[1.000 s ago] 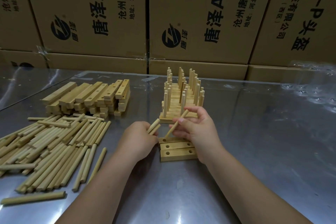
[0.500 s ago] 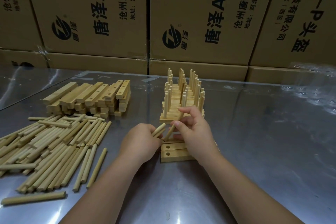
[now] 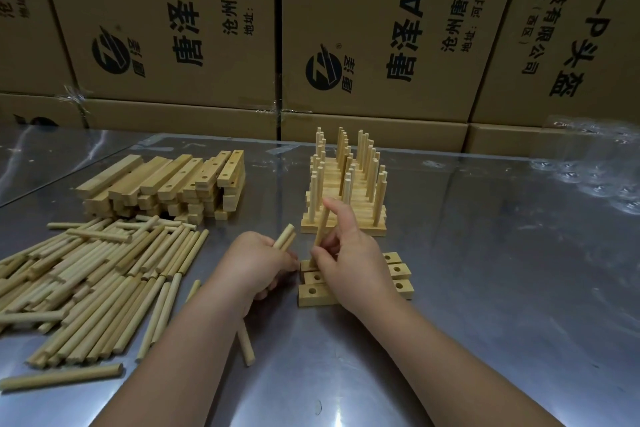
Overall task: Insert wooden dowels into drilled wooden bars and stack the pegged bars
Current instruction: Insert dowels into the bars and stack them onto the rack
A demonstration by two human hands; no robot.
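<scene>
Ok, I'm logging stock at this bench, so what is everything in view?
table: one, grey metal, fills the foreground
loose dowels: many, pale wood, piled at left
unpegged bars: a stack, pale wood, behind the loose dowels
pegged bars: a stack, pale wood, centre back, pegs upright
drilled bars: three, pale wood, side by side under the hands
cardboard boxes: several, brown with black print, along the back
clear plastic: one patch, transparent, far right
left hand: grips spare dowels
right hand: pinches single dowel
</scene>
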